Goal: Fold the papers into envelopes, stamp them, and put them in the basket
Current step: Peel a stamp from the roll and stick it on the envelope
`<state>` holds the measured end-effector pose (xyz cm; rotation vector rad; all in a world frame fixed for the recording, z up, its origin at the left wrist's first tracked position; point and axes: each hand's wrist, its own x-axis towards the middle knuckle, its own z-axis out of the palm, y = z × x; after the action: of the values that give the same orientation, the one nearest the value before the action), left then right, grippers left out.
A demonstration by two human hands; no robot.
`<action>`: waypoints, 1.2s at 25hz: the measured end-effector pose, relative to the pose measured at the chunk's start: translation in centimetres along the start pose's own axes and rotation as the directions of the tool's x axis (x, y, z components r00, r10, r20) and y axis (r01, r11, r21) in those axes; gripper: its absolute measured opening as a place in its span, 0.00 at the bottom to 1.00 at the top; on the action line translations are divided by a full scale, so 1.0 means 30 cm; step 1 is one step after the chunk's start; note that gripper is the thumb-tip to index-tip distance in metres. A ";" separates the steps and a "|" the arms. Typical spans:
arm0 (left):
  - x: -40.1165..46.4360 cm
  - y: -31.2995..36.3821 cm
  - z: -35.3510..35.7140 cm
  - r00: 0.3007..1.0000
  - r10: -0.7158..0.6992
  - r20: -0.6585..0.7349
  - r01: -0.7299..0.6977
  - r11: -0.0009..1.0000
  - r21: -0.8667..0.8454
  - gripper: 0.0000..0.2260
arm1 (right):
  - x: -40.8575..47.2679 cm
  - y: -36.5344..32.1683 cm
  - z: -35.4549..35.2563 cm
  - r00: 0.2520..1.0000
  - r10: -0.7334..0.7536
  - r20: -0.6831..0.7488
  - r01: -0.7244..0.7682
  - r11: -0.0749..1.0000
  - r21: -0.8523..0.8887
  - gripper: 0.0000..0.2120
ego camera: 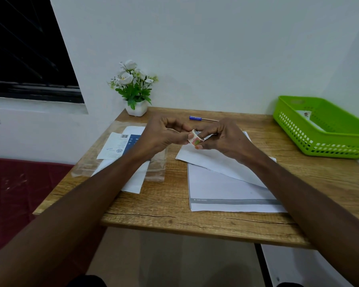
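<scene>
Both hands are meeting above the wooden table [174, 204]: the left hand [164, 134] and the right hand [224, 137] are each pinching a small roll of stamps [195, 139] between thumb and fingertips. Under them a folded white paper [211, 160] is lying across a larger sheet [226, 193]. More papers [120, 146] are sitting to the left, a blue pen [197, 118] behind, and the green basket [319, 141] at the far right is holding a stamped envelope [306, 117].
</scene>
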<state>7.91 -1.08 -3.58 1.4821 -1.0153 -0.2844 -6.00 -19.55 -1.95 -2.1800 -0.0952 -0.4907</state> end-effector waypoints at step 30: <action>0.002 -0.008 0.008 0.998 -0.067 -0.012 0.067 0.998 0.010 0.05 | -0.006 -0.014 0.027 1.000 0.003 -0.031 -0.003 1.000 -0.008 0.10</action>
<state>7.88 -1.33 -3.82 1.5269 -0.9603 -0.3183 -6.03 -18.65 -2.14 -2.1792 -0.0733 -0.5234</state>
